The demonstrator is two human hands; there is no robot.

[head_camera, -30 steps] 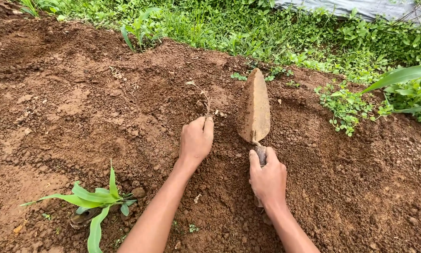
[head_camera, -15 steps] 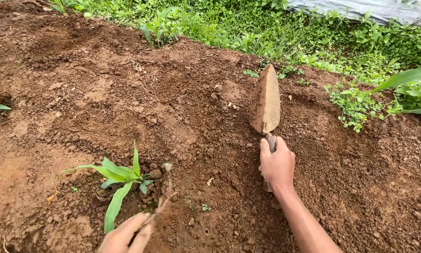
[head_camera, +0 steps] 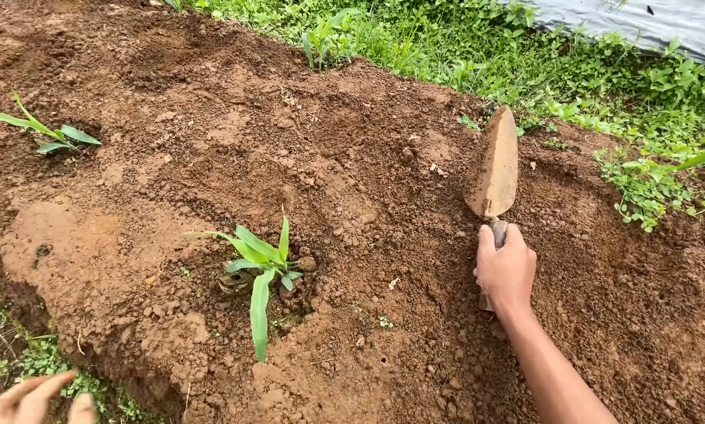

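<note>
A: We are gripping the trowel (head_camera: pixel 494 169) in our right hand (head_camera: pixel 506 268), fingers wrapped tight round the handle, blade pointing away over the bare soil (head_camera: pixel 352 149).

B: And our left hand (head_camera: pixel 31 399) is hovering open at the near left corner, holding nothing.

A: One seedling (head_camera: pixel 260 267) is already standing just left of the trowel, another seedling (head_camera: pixel 42 132) far left.

B: We are judging the stretch around the blade unplanted, with open room before the grass (head_camera: pixel 572 71).
</note>
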